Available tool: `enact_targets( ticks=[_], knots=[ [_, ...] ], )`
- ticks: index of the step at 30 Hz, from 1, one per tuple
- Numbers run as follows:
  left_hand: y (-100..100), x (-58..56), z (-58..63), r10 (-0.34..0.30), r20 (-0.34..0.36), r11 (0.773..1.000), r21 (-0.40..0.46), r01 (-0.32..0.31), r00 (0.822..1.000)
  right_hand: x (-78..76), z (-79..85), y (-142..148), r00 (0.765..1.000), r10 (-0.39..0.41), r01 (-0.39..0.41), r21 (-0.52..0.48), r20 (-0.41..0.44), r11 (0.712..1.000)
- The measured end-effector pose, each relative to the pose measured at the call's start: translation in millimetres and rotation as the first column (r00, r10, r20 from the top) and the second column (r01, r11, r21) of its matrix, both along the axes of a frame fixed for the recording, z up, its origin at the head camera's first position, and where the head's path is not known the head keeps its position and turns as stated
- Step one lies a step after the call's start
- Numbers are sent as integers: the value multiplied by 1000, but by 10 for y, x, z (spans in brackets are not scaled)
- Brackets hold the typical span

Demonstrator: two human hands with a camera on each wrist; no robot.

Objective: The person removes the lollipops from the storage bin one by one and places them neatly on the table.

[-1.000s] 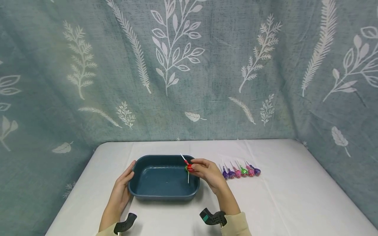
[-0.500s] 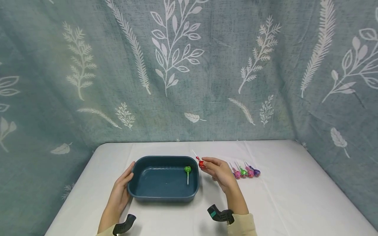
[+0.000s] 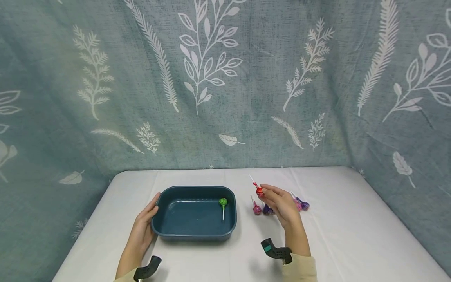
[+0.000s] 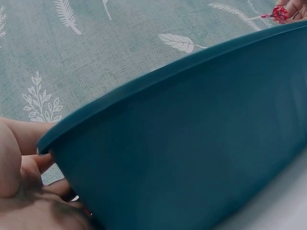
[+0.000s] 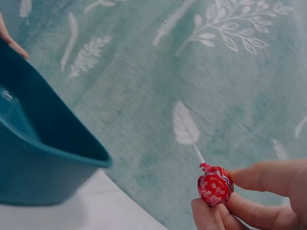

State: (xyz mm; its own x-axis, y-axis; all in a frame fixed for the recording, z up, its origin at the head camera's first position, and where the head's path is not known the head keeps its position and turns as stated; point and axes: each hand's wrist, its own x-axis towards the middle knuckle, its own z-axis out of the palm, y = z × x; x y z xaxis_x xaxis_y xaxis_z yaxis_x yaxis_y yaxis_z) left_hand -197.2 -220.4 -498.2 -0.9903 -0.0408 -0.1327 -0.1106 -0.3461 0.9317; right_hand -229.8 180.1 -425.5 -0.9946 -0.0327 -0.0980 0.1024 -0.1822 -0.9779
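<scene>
My right hand [image 3: 282,201] pinches a red-wrapped lollipop [image 3: 260,191] by its candy ball, its white stick pointing up and left. In the right wrist view the lollipop [image 5: 215,186] sits between thumb and fingertips. A green lollipop [image 3: 223,202] lies in the right part of a dark teal tray [image 3: 193,237]. My left hand [image 3: 142,225] rests along the tray's left outer wall, fingers fairly straight. Below my right hand are a pink lollipop [image 3: 257,210] and a purple lollipop [image 3: 266,210]; the hand hides part of that row.
At the row's right end lie another pink lollipop [image 3: 298,205] and a purple lollipop [image 3: 305,206]. A white cloth [image 3: 352,231] covers the table. Behind it hangs a green leaf-patterned curtain [image 3: 260,149].
My right hand has carried the red lollipop rightward, from over the tray's right end to above the lollipop row. My left hand stays at the tray; the green lollipop lies still.
</scene>
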Motion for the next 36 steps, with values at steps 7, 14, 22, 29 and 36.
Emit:
enact_targets(
  ticks=[7, 14, 22, 29, 36],
  knots=[
    [-8, -4, 6, 1, -7, 1000, 1, -1, 1000, 14, 5, 226, 999, -52, 52, -35, 9, 998],
    [16, 5, -21, -8, -14, 1000, -2, 8, 1000, 23, -30, 495, 990, -135, 131, 81, 49, 988],
    [15, -10, -23, -5, -14, 1000, -21, 5, 1000, 7, -69, 840, 971, -211, 182, 220, 113, 958],
    [7, -3, -23, 4, -6, 1000, -14, -4, 1000, -6, -41, 999, 971, -213, 182, 246, 105, 952],
    [4, -1, -14, 11, -7, 1000, -19, -11, 1000, -8, -78, 1099, 963, -239, 206, 232, 123, 951]
  ],
)
